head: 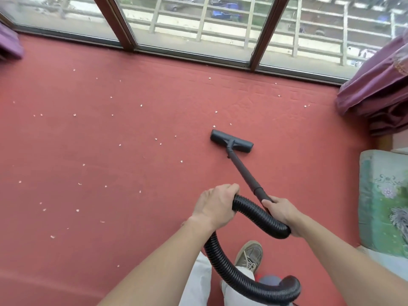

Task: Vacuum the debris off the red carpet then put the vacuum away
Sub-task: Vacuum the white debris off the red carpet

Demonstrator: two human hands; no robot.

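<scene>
- Nearest the camera, a pale trouser leg and a laced shoe (249, 255) are seen standing on the red carpet (110, 250); a small part of what is judged to be the vacuum body (269, 279) shows just beyond the shoe, mostly hidden by the hose loop.
- The ribbed black hose (227, 270) is curled from that body up to the hands. It is judged soft and springy, so it can be steered but not pushed with; it should only be guided.
- The left hand (215, 205) is closed over the top of the hose bend, its grip wrapped around the ribs.
- The right hand (284, 214) is closed around the lower end of the wand (244, 171), where the hose joins. This rigid handle end is judged the proper place to hold, since pushes are carried straight to the head.
- The wand is judged stiff and light; it is tilted away from the person towards the window.
- The floor head (231, 141) lies flat on the carpet, near the middle of the view.
- Pale debris (120, 145) is scattered widely, mostly to the left, with two bits just beyond the head; the task is judged barely begun.
- Farthest off, a window frame (194, 53) bounds the carpet, with purple curtains (375, 89) at the right.
</scene>
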